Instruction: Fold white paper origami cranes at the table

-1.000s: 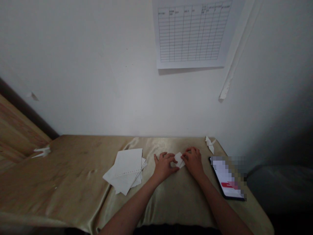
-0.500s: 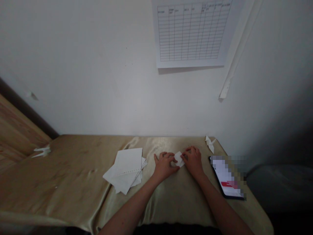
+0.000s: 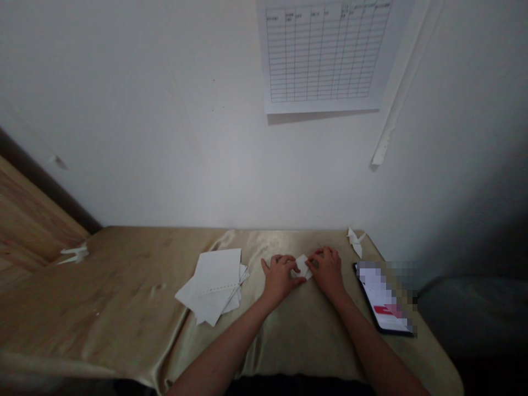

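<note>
A small folded paper (image 3: 303, 266), white and creased into a stubby angular shape, lies on the table just past the middle, pinned between two bare hands. The left hand (image 3: 279, 276) rests knuckles-up with its fingers half curled, their tips nipping the paper's left edge. The right hand (image 3: 329, 270) mirrors it, fingers bent and closed onto the right edge. How the thumbs sit under the fold is hidden by the knuckles, and the fold's exact form is too small to read. The tablecloth (image 3: 124, 286) is a gold, satiny fabric, glossy and rumpled, with soft ridges running toward the near edge where it drapes out of sight. To the left of the hands a loose stack of sheets (image 3: 214, 285) lies fanned and skewed, thin white paper, one sheet with a dotted line across it. To the right a dark-framed phone (image 3: 381, 300) lies flat, most of its screen blurred out apart from a red patch. A pointed paper crane (image 3: 355, 241) stands near the far right corner, and another folded figure (image 3: 74, 254) sits at the far left by the wooden panel (image 3: 25, 220). On the matte white wall hangs a ruled grid chart (image 3: 325, 52), cut off at the top, its headings illegible.
</note>
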Demonstrator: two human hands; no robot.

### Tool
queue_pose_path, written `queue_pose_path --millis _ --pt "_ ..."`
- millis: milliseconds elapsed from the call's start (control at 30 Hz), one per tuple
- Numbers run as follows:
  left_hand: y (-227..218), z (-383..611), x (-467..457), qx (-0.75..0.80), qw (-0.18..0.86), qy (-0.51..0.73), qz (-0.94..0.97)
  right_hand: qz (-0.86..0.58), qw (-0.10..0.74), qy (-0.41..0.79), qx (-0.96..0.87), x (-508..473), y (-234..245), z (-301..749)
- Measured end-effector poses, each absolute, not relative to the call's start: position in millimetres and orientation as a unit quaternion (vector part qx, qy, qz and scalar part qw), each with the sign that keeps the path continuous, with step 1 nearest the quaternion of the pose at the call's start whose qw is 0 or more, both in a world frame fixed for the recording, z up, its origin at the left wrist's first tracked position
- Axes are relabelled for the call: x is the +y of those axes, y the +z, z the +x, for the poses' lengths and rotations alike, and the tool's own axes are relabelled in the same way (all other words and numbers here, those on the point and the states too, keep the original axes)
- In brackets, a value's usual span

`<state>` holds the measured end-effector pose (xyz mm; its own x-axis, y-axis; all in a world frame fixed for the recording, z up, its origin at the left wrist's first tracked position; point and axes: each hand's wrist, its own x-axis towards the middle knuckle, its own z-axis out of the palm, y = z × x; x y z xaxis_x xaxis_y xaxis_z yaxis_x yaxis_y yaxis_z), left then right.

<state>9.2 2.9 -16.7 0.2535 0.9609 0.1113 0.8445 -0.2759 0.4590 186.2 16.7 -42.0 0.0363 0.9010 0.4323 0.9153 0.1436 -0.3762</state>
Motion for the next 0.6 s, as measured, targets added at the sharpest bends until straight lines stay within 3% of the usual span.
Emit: queue_pose_path --millis 600 --pt "-18.2 6.9 3.0 0.547 0.132 0.179 0.807 -0.657 0.272 -0.038 -0.701 16.4 -42.6 184.2"
